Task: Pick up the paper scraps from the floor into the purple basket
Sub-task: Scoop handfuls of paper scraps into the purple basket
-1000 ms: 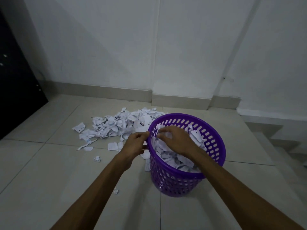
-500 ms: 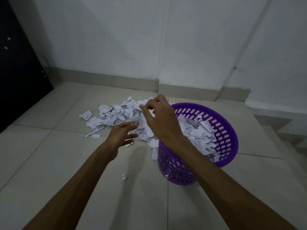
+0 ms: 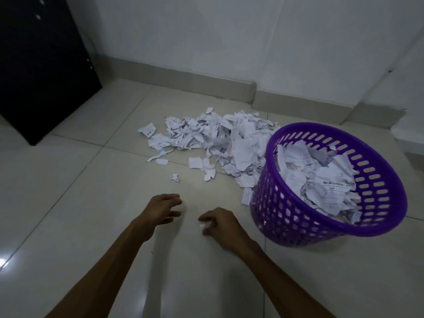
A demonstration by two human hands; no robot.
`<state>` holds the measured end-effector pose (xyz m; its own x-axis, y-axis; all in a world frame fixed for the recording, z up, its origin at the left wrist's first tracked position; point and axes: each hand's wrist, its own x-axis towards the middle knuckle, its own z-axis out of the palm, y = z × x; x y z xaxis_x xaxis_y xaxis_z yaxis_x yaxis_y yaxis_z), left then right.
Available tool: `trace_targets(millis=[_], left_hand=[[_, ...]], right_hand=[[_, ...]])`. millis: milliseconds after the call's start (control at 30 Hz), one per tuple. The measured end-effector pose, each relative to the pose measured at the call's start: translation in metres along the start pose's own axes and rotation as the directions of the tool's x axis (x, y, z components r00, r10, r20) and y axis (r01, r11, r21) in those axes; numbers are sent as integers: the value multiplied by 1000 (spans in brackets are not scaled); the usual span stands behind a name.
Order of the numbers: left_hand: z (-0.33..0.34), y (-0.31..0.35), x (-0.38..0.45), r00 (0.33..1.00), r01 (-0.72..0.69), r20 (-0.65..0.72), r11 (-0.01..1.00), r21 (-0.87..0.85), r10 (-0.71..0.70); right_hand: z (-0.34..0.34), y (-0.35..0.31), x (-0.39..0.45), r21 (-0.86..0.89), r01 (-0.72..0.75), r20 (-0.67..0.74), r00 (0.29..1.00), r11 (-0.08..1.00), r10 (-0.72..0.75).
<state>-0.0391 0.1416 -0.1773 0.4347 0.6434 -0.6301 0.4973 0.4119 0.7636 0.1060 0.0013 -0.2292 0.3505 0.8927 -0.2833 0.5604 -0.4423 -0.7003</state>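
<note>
The right hand [image 3: 223, 223] pinches a stray scrap [image 3: 202, 225] off the floor [image 3: 91, 214]; left hand [image 3: 160, 208] hovers, fingers apart. Next, drop it into the basket [image 3: 298, 222], then tackle the pile [image 3: 213, 138].

Floor [image 3: 68, 203]: pale glossy tiles with thin dark grout lines; a bright glare spot sits at the left edge, low down.
Wall [image 3: 206, 37]: plain white, running across the back — a faint vertical seam shows right of centre.
Skirting [image 3: 183, 80]: a beige tile strip along the wall's foot, stepping forward near the middle of the wall.
Dark cabinet [image 3: 39, 65]: black — stands on the floor at the upper left, with a few small pale dots on its face.
White ledge [image 3: 408, 131]: a pale block at the far right edge, partly cut off.
</note>
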Motion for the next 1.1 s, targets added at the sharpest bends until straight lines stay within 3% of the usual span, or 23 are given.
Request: trace_targets(millis=[167, 267, 467, 500, 633, 733, 900, 967, 1100], left_hand=[[-6, -6, 20, 999, 25, -44, 997, -79, -29], [-7, -5, 35, 998, 11, -65, 993, -114, -19], [-11, 6, 70, 980, -102, -191, 972, -210, 61], [-13, 9, 74, 979, -101, -195, 968, -230, 56], [-24, 19, 91, 973, -89, -229, 955, -283, 23], [-36, 23, 107, 963, -127, -269, 921, -367, 26], [-50, 29, 132, 942, -178, -334, 895, -409, 35], [-58, 35, 142, 904, -258, -416, 902, -346, 99], [-81, 57, 185, 764, -473, -573, 862, -183, 297]], right_hand=[[13, 3, 29, 60, 34, -88, 996, 998, -29], [20, 0, 57, -11, 33, -228, 973, 999, -34], [5, -15, 115, -86, 76, -587, 802, 993, -112], [-1, -18, 123, -97, 76, -589, 799, 992, -119], [-6, -12, 152, -153, -25, -386, 922, 988, -36], [11, -3, 163, -225, -64, -313, 950, 972, -10], [34, -15, 162, -293, 66, -267, 952, 954, -148], [38, -28, 162, -284, 78, -269, 950, 956, -157], [43, -40, 173, -277, 30, -328, 937, 960, -123]])
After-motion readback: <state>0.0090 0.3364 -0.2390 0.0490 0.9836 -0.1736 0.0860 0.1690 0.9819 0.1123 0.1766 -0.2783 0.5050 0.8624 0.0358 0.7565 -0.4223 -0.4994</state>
